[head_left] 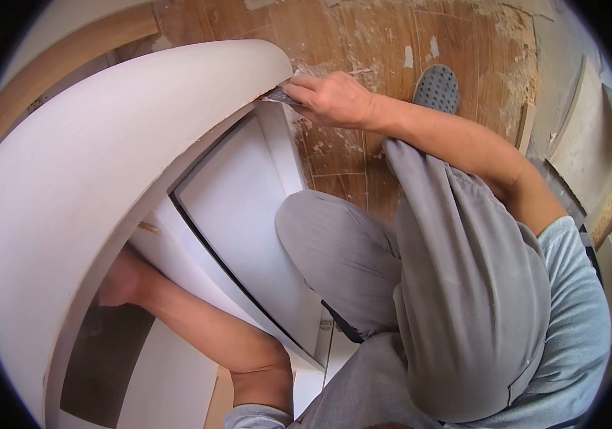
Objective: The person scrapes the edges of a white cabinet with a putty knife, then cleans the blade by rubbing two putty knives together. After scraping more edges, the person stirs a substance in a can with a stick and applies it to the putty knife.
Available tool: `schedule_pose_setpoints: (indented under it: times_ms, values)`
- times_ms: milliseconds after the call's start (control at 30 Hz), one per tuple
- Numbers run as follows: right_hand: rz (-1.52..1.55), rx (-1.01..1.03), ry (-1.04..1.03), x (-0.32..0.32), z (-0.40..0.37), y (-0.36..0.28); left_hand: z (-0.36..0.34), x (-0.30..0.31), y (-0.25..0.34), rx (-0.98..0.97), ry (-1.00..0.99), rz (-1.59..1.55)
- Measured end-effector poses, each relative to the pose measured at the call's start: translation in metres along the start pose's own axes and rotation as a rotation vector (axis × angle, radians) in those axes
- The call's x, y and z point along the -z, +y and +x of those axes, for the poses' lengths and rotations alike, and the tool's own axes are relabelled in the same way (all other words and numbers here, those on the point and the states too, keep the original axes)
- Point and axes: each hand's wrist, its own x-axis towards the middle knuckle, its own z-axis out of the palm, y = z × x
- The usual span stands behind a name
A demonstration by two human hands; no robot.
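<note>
One dark blade [276, 96] sits pinched in the right hand [336, 99] at the edge of the curved white panel [127, 129], left hand [121, 277] reaching underneath, grip can't tell; likely blade-on-edge step, next move calls for steady angle.

The person wears a pale blue-grey, short-sleeved shirt [581, 314], loose, creased grey trousers [470, 286] and a grey shoe [437, 88] with dark dots; left hand [121, 279] and right hand [338, 99] are bare.

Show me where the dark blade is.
In the head view, the dark blade is at upper center, in the right hand, at the edge of the curved white panel.
</note>
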Motion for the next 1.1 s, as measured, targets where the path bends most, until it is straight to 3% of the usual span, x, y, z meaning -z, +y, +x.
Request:
schedule_pose_setpoints:
  times_ms: [500, 700, 767, 900, 967, 1100]
  values:
    - [-0.031, 0.013, 0.006, -0.001, -0.002, 0.002, -0.001, -0.008, 0.005, 0.008, 0.043, -0.029]
    - [-0.025, 0.002, -0.008, 0.004, -0.003, 0.0, 0.008, 0.008, -0.023, 0.067, 0.037, -0.068]
    - [-0.019, 0.002, -0.004, 0.005, -0.004, 0.001, 0.024, 0.018, -0.058, 0.301, 0.637, -0.331]
    - [-0.026, 0.043, 0.062, 0.008, -0.005, 0.001, 0.02, 0.003, -0.037, 0.273, 0.674, -0.239]
    - [-0.02, 0.047, 0.066, 0.013, -0.007, 0.002, 0.001, 0.0, -0.007, 0.036, -0.005, -0.296]
    - [-0.023, 0.053, 0.02, 0.026, -0.014, -0.002, 0.001, -0.004, -0.004, 0.018, -0.009, -0.278]
